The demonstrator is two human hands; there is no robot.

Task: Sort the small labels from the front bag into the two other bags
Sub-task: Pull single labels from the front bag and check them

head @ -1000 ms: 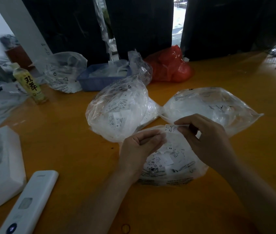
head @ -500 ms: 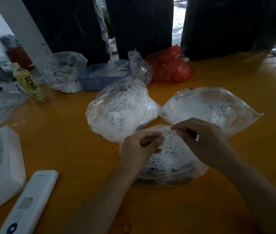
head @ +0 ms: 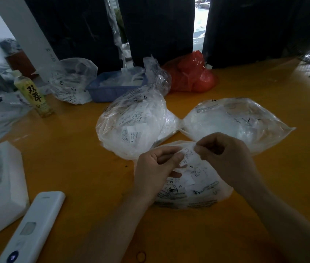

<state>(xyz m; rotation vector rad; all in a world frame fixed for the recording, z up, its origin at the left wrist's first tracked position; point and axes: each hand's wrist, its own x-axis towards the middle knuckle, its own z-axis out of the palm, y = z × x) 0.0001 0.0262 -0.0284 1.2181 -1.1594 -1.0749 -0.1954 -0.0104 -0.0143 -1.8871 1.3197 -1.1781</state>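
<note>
Orange table (head: 70,160), lit from a gap in the dark curtains behind it. Three clear plastic bags sit mid-table. Right bag (head: 233,124) lies flat, white contents inside, details too hazy to read. Left bag (head: 133,126) is bulging and stuffed with white printed labels, one marked "S"; it touches the right bag at a narrow neck. Front bag (head: 194,185) lies nearest the person, just below the other two, holding loose labels marked "XS".

Far edge of the table: red bag (head: 190,74), blue basket (head: 110,88), another clear bag (head: 70,80). Left side: white foam block (head: 0,185), white remote (head: 33,226), green-tea bottle (head: 33,93).

Both hands are over the front bag's upper edge. Left hand (head: 156,171): fingers curled, thumb and forefinger pinching one end of a small label (head: 187,155). Right hand (head: 226,158): fingers curled, fingertips pinching the label's other end. The label is held between the two hands, just above the front bag.
</note>
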